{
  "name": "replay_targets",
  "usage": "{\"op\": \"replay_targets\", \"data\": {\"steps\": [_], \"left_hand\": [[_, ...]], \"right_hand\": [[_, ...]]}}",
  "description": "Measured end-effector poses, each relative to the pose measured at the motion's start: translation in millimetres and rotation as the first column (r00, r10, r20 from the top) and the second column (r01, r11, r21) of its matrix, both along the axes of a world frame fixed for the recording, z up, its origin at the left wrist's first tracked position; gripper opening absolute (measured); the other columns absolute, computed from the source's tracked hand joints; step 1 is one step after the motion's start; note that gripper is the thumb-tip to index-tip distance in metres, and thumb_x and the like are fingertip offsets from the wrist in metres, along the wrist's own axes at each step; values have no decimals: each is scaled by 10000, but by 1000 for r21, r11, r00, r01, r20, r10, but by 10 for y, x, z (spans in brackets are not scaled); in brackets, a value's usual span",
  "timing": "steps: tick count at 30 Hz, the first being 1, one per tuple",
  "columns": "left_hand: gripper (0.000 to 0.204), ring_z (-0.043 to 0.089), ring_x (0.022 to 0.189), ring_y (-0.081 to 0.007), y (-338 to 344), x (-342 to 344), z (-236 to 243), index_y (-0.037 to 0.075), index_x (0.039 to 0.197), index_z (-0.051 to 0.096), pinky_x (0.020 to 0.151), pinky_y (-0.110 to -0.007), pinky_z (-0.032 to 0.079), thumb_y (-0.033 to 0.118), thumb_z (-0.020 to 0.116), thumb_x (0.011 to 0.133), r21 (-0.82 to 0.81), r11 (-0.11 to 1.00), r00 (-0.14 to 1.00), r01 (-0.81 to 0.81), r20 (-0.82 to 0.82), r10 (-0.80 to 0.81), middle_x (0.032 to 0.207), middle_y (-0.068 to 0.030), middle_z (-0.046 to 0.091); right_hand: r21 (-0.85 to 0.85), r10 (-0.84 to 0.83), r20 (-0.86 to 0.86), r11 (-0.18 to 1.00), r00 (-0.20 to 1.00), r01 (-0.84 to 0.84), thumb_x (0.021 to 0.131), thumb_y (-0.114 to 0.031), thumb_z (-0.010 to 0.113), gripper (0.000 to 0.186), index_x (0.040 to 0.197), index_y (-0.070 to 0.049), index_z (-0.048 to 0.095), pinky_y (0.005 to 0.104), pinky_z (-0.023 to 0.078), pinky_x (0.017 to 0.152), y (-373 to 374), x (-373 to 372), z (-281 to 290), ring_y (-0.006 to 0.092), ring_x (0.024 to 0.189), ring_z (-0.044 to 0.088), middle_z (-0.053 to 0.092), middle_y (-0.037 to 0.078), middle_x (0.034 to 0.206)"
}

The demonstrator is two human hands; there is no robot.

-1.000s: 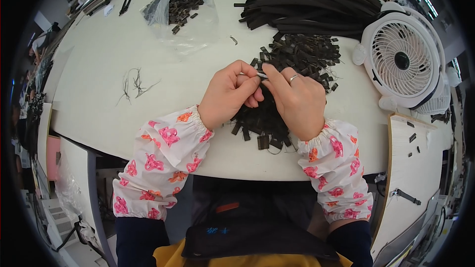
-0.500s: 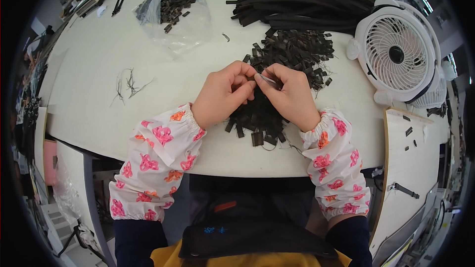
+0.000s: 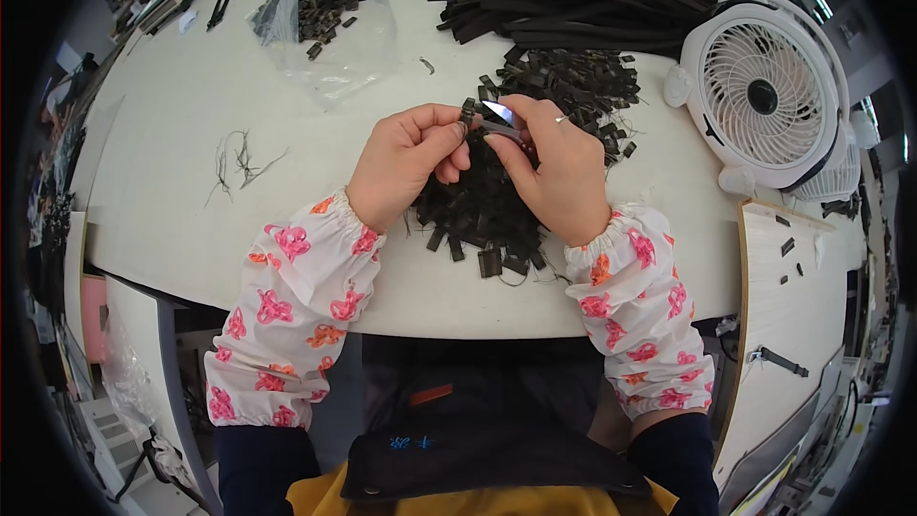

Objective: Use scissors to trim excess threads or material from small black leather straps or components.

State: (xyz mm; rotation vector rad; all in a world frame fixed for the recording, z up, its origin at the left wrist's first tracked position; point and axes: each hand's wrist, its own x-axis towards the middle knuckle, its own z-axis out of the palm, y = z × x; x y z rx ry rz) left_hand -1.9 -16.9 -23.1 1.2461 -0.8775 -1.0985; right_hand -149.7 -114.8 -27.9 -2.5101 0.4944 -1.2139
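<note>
The small dark piece is pinched by the left hand, fingertips pressed together, probably light, kinda bendy, best taken by its edges, with a shiny blade gripped beside it by the right hand, fingers curled, dark pile beyond.

A broad, smooth white table carries a loose pile of short, flat black pieces. Beyond it lies a bundle of long, flat black strips. A clear plastic bag with small black pieces lies farther left, two thin black straps beyond it. Wispy dark threads lie nearer; a round white fan stands right.
</note>
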Motion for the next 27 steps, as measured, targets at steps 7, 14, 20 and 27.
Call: {"op": "replay_targets", "data": {"steps": [7,14,20,27], "left_hand": [[179,522,564,-51,-15,-25,-20,-28,977,579,529,-170,433,111,506,892,-17,1000,999,-22,-29,21,683,-23,586],[152,509,555,-47,-3,-32,-15,-3,943,578,520,-168,414,115,496,897,22,1000,998,22,57,-23,678,-8,572],[215,539,574,-62,-70,195,-5,-22,1032,567,535,-176,427,130,503,894,25,1000,929,-9,371,-1,759,-35,614],[252,572,673,-84,5,1099,-41,-26,1094,567,595,-214,448,112,471,906,-205,909,573,-362,721,391,878,-48,635]], "right_hand": [[-216,8,-70,976,998,-23,720,-69,668,322,1022,-49,558,298,424,474,25,6,67,216,538,550,542,64,720],[-324,-34,-122,946,992,-7,739,-72,648,265,989,-46,565,310,426,470,15,5,34,215,534,551,532,67,704],[-254,-58,-50,966,997,44,758,-107,633,247,984,-55,546,308,435,441,-46,0,7,217,515,550,528,55,689],[-100,-22,22,995,1000,24,760,-149,665,266,977,-47,551,285,452,460,-41,-7,-8,216,537,572,584,59,743]]}}
